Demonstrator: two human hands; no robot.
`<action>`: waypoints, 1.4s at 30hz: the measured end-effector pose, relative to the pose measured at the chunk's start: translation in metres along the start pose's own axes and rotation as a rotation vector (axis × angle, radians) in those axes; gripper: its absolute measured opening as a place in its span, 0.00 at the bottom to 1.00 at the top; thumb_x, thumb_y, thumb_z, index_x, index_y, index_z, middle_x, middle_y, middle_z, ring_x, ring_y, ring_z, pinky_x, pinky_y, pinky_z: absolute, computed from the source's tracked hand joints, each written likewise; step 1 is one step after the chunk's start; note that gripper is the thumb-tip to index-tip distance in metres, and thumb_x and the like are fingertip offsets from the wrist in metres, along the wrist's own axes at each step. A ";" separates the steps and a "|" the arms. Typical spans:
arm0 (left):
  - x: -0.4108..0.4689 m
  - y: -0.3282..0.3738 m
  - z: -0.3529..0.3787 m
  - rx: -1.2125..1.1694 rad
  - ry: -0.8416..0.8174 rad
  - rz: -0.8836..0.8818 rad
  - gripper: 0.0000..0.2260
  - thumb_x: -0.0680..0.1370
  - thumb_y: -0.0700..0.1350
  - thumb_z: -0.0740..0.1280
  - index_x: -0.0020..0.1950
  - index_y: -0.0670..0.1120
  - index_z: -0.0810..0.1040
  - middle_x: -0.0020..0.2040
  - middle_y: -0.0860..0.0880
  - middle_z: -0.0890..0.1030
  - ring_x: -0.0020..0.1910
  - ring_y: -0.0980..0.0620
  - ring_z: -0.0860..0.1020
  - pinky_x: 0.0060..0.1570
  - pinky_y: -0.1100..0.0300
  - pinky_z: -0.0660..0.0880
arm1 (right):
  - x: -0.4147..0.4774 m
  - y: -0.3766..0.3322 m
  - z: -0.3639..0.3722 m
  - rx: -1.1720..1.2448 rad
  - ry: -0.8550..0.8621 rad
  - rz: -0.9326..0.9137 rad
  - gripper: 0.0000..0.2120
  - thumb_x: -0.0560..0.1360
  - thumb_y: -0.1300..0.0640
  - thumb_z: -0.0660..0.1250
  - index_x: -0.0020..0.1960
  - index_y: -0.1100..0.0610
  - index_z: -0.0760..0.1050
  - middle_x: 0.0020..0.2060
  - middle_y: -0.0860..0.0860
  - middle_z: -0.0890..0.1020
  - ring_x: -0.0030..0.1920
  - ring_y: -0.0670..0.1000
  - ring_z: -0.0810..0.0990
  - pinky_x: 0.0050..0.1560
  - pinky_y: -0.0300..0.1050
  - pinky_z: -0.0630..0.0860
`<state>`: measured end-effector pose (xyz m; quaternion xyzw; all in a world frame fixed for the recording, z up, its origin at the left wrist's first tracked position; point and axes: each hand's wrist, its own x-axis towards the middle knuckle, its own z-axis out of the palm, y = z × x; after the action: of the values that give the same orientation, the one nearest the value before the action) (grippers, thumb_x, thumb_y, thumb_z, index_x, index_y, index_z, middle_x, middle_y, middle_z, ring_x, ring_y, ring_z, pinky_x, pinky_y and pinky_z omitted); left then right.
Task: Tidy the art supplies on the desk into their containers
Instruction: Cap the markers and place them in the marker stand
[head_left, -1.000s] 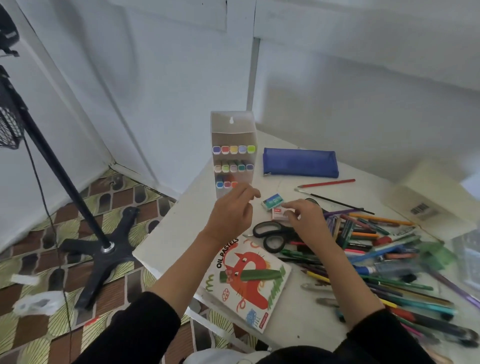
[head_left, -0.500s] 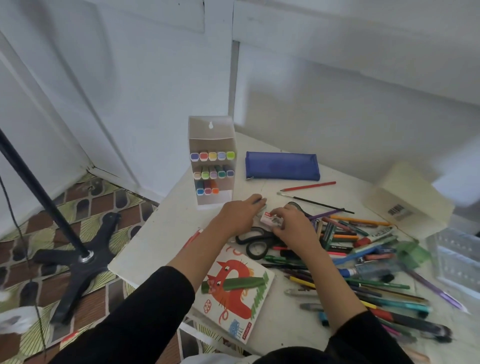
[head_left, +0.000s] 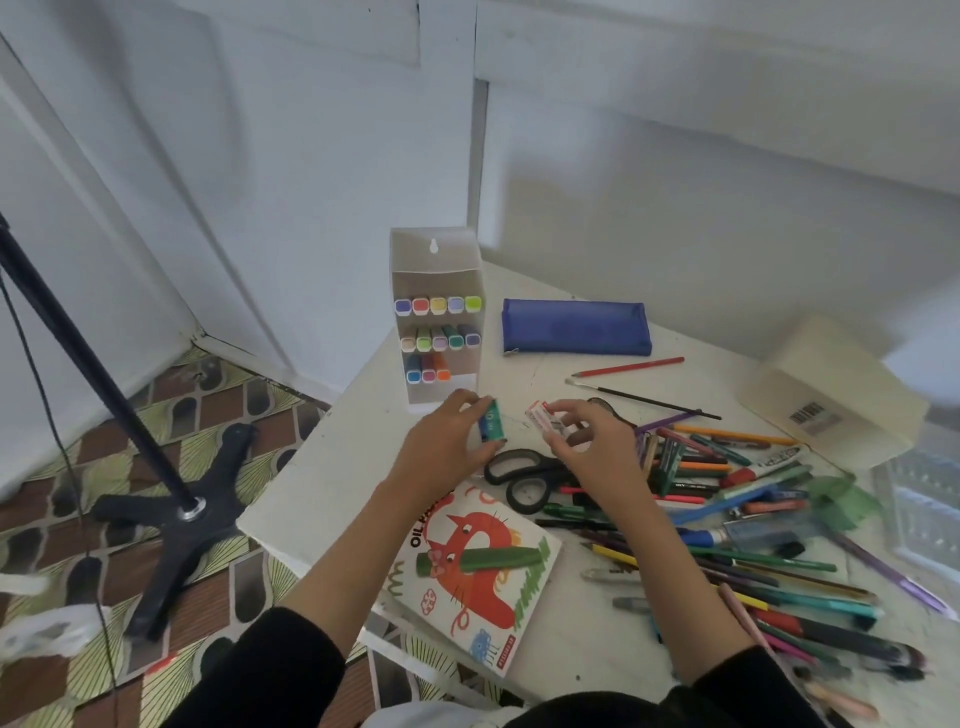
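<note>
From the head camera we count two erasers, one in each hand. The left hand (head_left: 441, 452) pinches a green-blue eraser (head_left: 491, 423) between its thumb and curled fingers and holds it upright just above the desk (head_left: 332, 467). The right hand (head_left: 597, 452) pinches a white eraser (head_left: 544, 417) with a red-printed sleeve at its fingertips, the other fingers loosely spread. The two hands are near each other but apart, and the erasers do not touch.

Just beyond the left hand stands one white marker box (head_left: 436, 249). In it we count thirteen markers (head_left: 439, 338): five in the top row, five in the middle and three at the bottom. Beyond the right hand lies one blue pencil case (head_left: 574, 327), closed and flat. Between it and the hand lie one red pencil (head_left: 628, 366) and one thin paintbrush (head_left: 644, 397).

Under and between the hands is one pair of black-handled scissors (head_left: 519, 475). Nearer to us, between the forearms, lies one oil pastels box (head_left: 483, 592) with a single green stick (head_left: 478, 558) across its lid. To the right of the right hand spreads a loose pile of pens and pencils (head_left: 753, 545), too tangled for us to count. Beyond that pile sits one cream box (head_left: 831, 389) with a barcode, and a clear plastic container (head_left: 924, 509) stands at the right edge.
</note>
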<state>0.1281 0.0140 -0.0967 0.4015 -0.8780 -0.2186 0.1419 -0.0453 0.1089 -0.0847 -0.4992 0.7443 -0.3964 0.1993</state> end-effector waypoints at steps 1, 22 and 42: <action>-0.007 -0.006 -0.001 -0.020 0.051 -0.044 0.26 0.77 0.54 0.66 0.73 0.49 0.66 0.69 0.49 0.69 0.58 0.50 0.75 0.51 0.62 0.75 | 0.000 -0.003 0.005 -0.017 -0.008 -0.042 0.13 0.72 0.60 0.71 0.56 0.52 0.79 0.46 0.51 0.79 0.36 0.43 0.79 0.38 0.32 0.76; -0.005 -0.037 -0.019 0.309 0.106 -0.094 0.15 0.78 0.42 0.67 0.64 0.47 0.74 0.63 0.48 0.74 0.49 0.49 0.78 0.47 0.58 0.77 | 0.036 -0.054 0.090 -0.506 -0.148 -0.175 0.16 0.80 0.51 0.58 0.64 0.55 0.73 0.47 0.55 0.76 0.40 0.49 0.70 0.41 0.37 0.66; -0.007 -0.025 -0.015 0.350 0.115 -0.176 0.22 0.77 0.38 0.60 0.70 0.51 0.67 0.70 0.51 0.68 0.40 0.49 0.74 0.33 0.58 0.69 | 0.035 -0.066 0.084 -0.799 -0.355 -0.094 0.14 0.80 0.61 0.54 0.65 0.58 0.69 0.51 0.55 0.79 0.45 0.53 0.79 0.41 0.42 0.72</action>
<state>0.1553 0.0009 -0.0972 0.5072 -0.8545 -0.0509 0.1002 0.0368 0.0320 -0.0801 -0.6309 0.7698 0.0058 0.0971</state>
